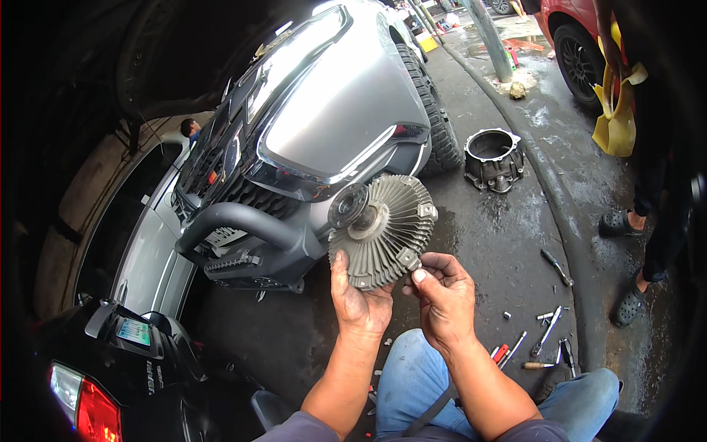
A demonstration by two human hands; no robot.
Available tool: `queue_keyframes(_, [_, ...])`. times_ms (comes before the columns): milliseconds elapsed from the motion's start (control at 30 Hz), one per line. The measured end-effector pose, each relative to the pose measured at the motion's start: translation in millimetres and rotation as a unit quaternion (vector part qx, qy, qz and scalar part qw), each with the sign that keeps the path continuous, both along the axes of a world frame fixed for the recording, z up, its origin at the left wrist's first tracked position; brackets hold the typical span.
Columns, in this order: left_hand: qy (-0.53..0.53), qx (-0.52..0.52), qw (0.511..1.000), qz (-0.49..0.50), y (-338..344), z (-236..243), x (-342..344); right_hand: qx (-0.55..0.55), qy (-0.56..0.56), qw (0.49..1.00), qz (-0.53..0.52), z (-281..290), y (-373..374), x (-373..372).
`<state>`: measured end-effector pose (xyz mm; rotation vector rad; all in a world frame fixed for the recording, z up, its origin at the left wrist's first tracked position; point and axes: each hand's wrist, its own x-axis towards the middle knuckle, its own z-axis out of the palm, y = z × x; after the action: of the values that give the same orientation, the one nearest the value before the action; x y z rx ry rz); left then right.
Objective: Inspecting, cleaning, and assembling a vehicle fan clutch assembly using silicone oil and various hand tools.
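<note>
Nearest to me are my legs in faded blue jeans (pixel 412 368). Above them, my left hand (pixel 361 306) supports a grey finned metal disc (pixel 398 239) from below, its thumb on the left of the face and its other fingers partly hidden underneath. My right hand (pixel 448 298) is at the lower right rim, thumb and forefinger set in a narrow pinch beside a square mounting lug (pixel 407 257); I cannot tell whether they grip the rim or a small part. The disc is raised off the ground and tilted, its radial fins toward me and its dark round hub flange (pixel 348 205) at upper left.

On the dark ground to the right of my knees lie a red-handled tool (pixel 501 353), a metal ratchet (pixel 547 330) and a wooden-handled tool (pixel 538 365). A dark-handled tool (pixel 557 267) lies farther out. At lower left is a black vehicle with a red-and-clear tail lamp (pixel 99 412).

Beyond the disc is a silver vehicle (pixel 346 103) with a black tubular bumper bar (pixel 254 221). A dark, open-topped metal housing (pixel 490 177) rests near its front tyre (pixel 434 110). At right, a co-worker in dark perforated clogs (pixel 628 306) holds a yellow item (pixel 615 132). Farther back are a red car (pixel 556 20) and a grey pole (pixel 488 37).
</note>
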<state>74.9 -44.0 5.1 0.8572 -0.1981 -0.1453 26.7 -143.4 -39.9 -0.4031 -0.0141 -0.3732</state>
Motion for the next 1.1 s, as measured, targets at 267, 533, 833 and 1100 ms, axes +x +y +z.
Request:
queue_keyframes(267, [0.006, 0.000, 1.000, 0.030, -6.3, -5.2, -1.1, 0.149, -0.019, 0.985, 0.082, 0.3, -6.1, -9.0])
queue_keyframes(533, [0.001, -0.009, 0.999, 0.041, -8.5, -6.7, -2.7, 0.151, 0.006, 0.980, 0.130, 4.7, -15.1, -12.0])
queue_keyframes(833, [-0.029, -0.028, 0.999, 0.028, -11.1, -6.7, -9.3, 0.111, 0.010, 0.989, 0.098, 3.6, -17.7, -18.7])
queue_keyframes(1100, [-0.038, -0.024, 0.998, 0.034, -6.9, -9.1, -7.9, 0.141, -0.001, 0.981, 0.134, 1.3, -12.3, -16.8])
